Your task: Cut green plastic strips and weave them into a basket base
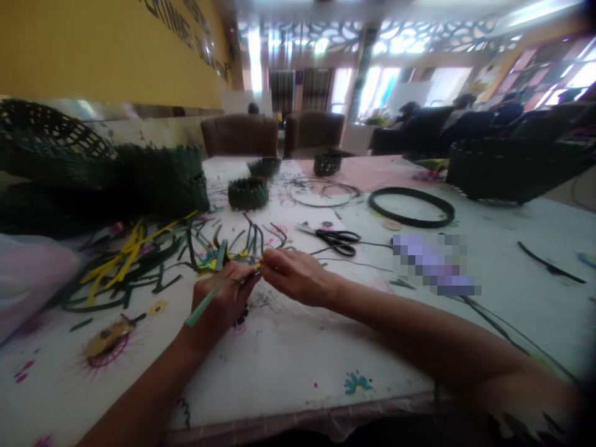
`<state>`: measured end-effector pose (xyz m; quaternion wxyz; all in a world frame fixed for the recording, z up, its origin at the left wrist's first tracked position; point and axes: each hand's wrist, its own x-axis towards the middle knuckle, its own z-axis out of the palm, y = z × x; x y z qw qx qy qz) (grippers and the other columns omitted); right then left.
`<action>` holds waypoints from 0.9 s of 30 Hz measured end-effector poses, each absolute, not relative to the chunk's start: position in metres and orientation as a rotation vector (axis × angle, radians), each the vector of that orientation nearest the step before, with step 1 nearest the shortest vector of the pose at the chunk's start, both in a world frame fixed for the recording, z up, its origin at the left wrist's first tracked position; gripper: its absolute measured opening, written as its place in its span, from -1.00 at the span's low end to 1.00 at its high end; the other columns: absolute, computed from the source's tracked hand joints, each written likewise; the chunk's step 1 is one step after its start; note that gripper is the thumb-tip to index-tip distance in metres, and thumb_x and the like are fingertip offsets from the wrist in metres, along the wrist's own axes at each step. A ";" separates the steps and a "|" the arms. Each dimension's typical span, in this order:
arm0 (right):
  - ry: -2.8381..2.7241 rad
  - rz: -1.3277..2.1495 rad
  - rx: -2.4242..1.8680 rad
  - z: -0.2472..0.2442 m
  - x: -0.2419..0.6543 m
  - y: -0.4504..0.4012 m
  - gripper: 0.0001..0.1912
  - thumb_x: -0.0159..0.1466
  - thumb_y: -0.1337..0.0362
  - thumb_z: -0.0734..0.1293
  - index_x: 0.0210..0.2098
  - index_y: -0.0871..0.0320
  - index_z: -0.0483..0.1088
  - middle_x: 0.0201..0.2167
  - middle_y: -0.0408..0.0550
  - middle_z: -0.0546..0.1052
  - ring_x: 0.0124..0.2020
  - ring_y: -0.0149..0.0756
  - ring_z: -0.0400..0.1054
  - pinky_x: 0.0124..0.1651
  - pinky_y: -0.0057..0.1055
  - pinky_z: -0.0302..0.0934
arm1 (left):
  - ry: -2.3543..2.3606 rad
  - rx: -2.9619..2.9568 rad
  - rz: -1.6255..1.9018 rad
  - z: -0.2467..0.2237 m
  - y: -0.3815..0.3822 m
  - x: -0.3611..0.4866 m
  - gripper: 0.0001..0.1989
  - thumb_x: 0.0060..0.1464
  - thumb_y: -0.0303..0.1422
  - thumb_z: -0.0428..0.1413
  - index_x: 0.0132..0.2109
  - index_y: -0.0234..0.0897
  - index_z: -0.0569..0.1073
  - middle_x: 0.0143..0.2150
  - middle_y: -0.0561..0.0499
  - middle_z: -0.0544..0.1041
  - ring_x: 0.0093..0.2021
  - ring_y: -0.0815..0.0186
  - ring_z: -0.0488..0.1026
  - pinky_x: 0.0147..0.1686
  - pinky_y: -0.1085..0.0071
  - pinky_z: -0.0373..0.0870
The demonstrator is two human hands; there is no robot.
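- on the white printed tabletop (288,372), i judge my right forearm (395,329) is the main hazard: it lies near the black-handled scissors (338,242), and a careless sweep could knock them toward the strips.
- the loose pile of dark green and yellow strips (139,273) lies just beside my left hand (222,304), so a wide pull could snag it and tangle the pieces.
- the pale green strip (205,304) sits between my hands, above the tabletop, and could slip if my hold loosens: my left fingers (235,287) clench around it, while the fingers of my right hand (298,276) pinch at its tip, though i cannot tell exactly what they hold.
- counts, largest first: two large dark green woven baskets (158,174), one black hoop (419,218), one coil of thin wire (321,202), three small woven rings (248,194), one pair of scissors, one strip in hand.
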<state>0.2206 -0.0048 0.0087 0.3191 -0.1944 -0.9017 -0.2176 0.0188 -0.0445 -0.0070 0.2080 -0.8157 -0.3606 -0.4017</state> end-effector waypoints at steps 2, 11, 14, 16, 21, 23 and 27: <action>-2.312 -0.722 -0.404 0.011 0.221 -0.006 -0.71 0.43 0.39 0.14 -0.40 0.17 0.35 -0.32 -0.05 0.47 -0.42 -0.35 0.18 -0.39 -0.36 -0.01 | -0.996 -2.274 -1.097 -0.007 -0.045 0.019 -0.87 0.16 -0.42 0.18 -0.13 -0.29 0.42 -0.31 0.04 0.56 -0.39 0.37 0.53 -0.38 0.49 0.38; -2.132 -0.891 -0.252 0.026 0.224 -0.018 -0.83 0.40 0.39 0.20 -0.27 0.17 0.41 -0.15 0.02 0.49 -0.05 -0.18 0.24 0.07 -0.16 0.18 | -1.046 -2.250 -1.105 -0.005 -0.043 0.018 -0.90 0.26 -0.39 0.05 -0.20 -0.32 0.43 -0.37 0.01 0.55 -0.40 0.34 0.53 -0.41 0.47 0.35; -2.230 -0.710 -0.245 0.029 0.223 -0.020 -0.77 0.40 0.41 0.20 -0.37 0.18 0.40 -0.29 -0.01 0.48 -0.22 -0.26 0.26 -0.13 -0.29 0.24 | -1.088 -2.226 -1.111 -0.005 -0.042 0.017 -0.88 0.26 -0.37 0.07 -0.20 -0.33 0.45 -0.34 -0.01 0.58 -0.38 0.33 0.55 -0.36 0.46 0.37; -2.258 -0.682 -0.296 0.027 0.220 -0.020 -0.74 0.40 0.44 0.19 -0.39 0.21 0.40 -0.34 0.00 0.48 -0.27 -0.27 0.26 -0.18 -0.31 0.22 | -1.091 -2.223 -1.095 -0.005 -0.042 0.016 -0.87 0.26 -0.37 0.06 -0.20 -0.34 0.46 -0.34 -0.02 0.58 -0.37 0.32 0.55 -0.35 0.44 0.38; -2.220 -0.869 -0.398 0.014 0.218 -0.016 -0.79 0.39 0.49 0.17 -0.17 0.33 0.45 -0.24 0.09 0.54 -0.17 -0.18 0.28 -0.10 -0.22 0.17 | -1.129 -2.217 -1.110 -0.006 -0.042 0.016 -0.87 0.24 -0.38 0.09 -0.17 -0.36 0.48 -0.30 -0.04 0.60 -0.32 0.29 0.58 -0.30 0.42 0.41; -2.207 -0.887 -0.494 0.010 0.219 -0.016 -0.77 0.39 0.49 0.16 -0.11 0.35 0.44 -0.25 0.10 0.55 -0.22 -0.17 0.29 -0.17 -0.22 0.14 | -1.134 -2.222 -1.125 -0.005 -0.042 0.016 -0.86 0.24 -0.38 0.09 -0.13 -0.36 0.48 -0.25 -0.06 0.62 -0.26 0.28 0.59 -0.25 0.42 0.43; -2.209 -0.665 -0.647 0.005 0.219 -0.017 -0.78 0.39 0.45 0.17 -0.14 0.31 0.46 -0.35 0.04 0.56 -0.36 -0.23 0.30 -0.28 -0.25 0.10 | -1.131 -2.247 -1.141 -0.006 -0.041 0.016 -0.89 0.23 -0.39 0.10 -0.16 -0.34 0.48 -0.28 -0.04 0.61 -0.29 0.28 0.58 -0.27 0.43 0.43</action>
